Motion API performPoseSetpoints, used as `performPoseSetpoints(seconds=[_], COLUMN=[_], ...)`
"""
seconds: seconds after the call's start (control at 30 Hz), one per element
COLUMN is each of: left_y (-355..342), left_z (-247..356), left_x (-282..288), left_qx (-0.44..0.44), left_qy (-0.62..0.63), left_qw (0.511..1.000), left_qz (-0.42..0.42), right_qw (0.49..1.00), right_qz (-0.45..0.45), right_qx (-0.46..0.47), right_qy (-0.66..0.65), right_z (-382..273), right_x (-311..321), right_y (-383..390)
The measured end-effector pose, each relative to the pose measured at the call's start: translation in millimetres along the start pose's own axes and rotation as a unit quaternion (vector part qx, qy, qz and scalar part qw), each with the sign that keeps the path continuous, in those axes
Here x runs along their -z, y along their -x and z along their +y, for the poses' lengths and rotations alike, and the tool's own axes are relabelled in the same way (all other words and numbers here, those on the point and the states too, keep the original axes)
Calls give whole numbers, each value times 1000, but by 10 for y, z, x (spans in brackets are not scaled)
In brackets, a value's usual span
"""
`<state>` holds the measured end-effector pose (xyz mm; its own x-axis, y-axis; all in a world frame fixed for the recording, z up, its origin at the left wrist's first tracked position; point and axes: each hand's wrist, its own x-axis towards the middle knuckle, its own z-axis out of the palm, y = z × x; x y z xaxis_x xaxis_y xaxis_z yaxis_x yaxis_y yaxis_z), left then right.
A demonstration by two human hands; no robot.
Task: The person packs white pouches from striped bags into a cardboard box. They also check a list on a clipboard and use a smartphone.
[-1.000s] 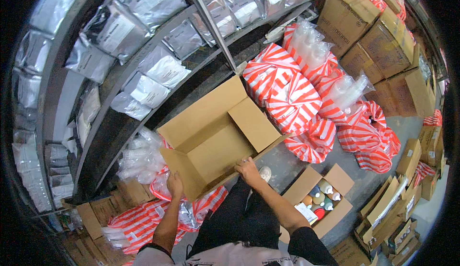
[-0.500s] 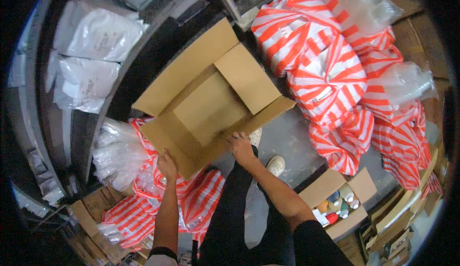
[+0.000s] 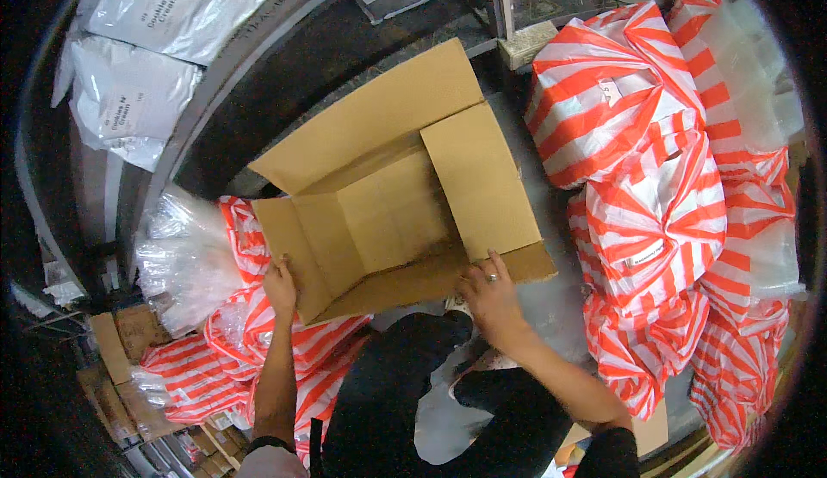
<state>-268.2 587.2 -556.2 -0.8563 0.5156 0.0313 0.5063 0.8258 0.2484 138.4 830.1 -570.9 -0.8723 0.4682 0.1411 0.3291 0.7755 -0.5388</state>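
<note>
An open brown cardboard box (image 3: 392, 211) stands on the floor in front of me, flaps spread, nothing visible inside. My left hand (image 3: 280, 287) grips the box's left flap at its lower edge. My right hand (image 3: 491, 295), a ring on one finger, presses on the near flap at the box's lower right corner. My dark-trousered legs (image 3: 405, 392) show below the box.
Red-and-white striped bags (image 3: 655, 202) pile up on the right and also lie at lower left (image 3: 258, 340). Clear plastic bags (image 3: 185, 258) sit left of the box. White pouches (image 3: 138, 90) fill curved shelving at upper left. A metal post (image 3: 501, 0) stands behind the box.
The view has come closer to the box, which now fills the middle. Both hands stay on its near edge, the right one sliding a little along the near flap.
</note>
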Motion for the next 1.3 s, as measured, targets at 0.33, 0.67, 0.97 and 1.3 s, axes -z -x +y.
performPoseSetpoints(seconds=[0.33,0.67,0.97,1.3], left_y=[-192,-851,-129,-685], left_z=[-168,-456,801,1277], left_x=[78,-58,-32,-894], left_qx=[14,-37,-200,-373], left_qy=[13,-122,-326,-119], left_qw=[999,992,904,774], left_qz=[41,-16,190,-498], right_qw=[985,987,980,969], right_qz=[112,92,180,245], right_qx=[127,114,6,1], right_qy=[-19,72,85,26], right_z=[633,441,354,473], right_x=[-159,-170,-64,-267], right_y=[-271,-485,-279,-61])
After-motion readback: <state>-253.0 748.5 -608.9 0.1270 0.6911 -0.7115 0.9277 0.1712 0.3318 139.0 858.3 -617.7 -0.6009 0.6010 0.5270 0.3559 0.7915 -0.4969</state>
